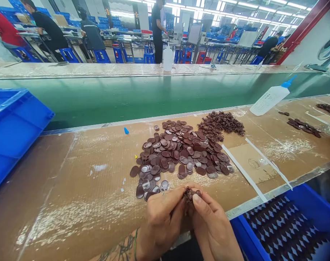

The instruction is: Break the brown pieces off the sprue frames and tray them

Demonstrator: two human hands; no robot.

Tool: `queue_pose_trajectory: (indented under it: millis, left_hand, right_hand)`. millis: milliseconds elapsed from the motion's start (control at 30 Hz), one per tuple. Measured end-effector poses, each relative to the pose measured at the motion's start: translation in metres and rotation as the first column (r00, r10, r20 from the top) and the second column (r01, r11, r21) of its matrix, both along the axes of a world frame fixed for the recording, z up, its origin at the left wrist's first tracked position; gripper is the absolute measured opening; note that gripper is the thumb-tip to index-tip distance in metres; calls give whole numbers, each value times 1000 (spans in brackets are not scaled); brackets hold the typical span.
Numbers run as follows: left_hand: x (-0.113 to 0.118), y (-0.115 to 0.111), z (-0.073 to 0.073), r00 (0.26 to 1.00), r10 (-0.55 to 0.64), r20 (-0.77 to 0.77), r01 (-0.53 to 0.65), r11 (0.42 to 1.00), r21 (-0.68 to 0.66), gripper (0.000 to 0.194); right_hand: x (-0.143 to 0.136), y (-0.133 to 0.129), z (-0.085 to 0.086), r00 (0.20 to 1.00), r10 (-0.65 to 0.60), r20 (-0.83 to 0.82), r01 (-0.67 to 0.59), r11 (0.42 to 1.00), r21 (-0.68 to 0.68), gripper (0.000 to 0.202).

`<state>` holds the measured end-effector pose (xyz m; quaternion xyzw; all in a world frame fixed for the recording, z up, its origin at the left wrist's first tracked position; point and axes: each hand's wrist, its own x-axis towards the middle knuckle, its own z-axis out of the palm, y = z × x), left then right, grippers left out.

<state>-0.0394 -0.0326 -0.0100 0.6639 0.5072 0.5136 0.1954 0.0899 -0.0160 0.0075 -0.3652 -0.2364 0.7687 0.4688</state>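
Note:
At the table's near edge my left hand point(163, 217) and my right hand point(212, 221) meet, fingers closed around a small dark brown piece with a rough, curly surface point(191, 195). Both thumbs lie close to it, and its lower part is hidden by the fingers. Just beyond my hands spreads a heap of flat brown oval discs point(178, 154), some of them shiny. Behind that, to the right, sits a pile of curly brown pieces point(221, 123) similar in look to the one I hold.
A blue bin point(17, 134) stands at the left. Below the edge at right, another blue bin point(279, 192) holds rows of dark pieces. A white bottle with a blue tip point(271, 99) leans beside the green conveyor belt point(126, 98). Several people work in the background.

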Motion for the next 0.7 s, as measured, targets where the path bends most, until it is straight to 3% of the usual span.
queue_pose_trajectory:
  millis: [700]
  left_hand:
    - [1, 2, -1, 999, 27, -19, -26, 999, 48, 21]
  right_hand:
    - [-3, 1, 3, 999, -31, 19, 31, 999, -18, 23]
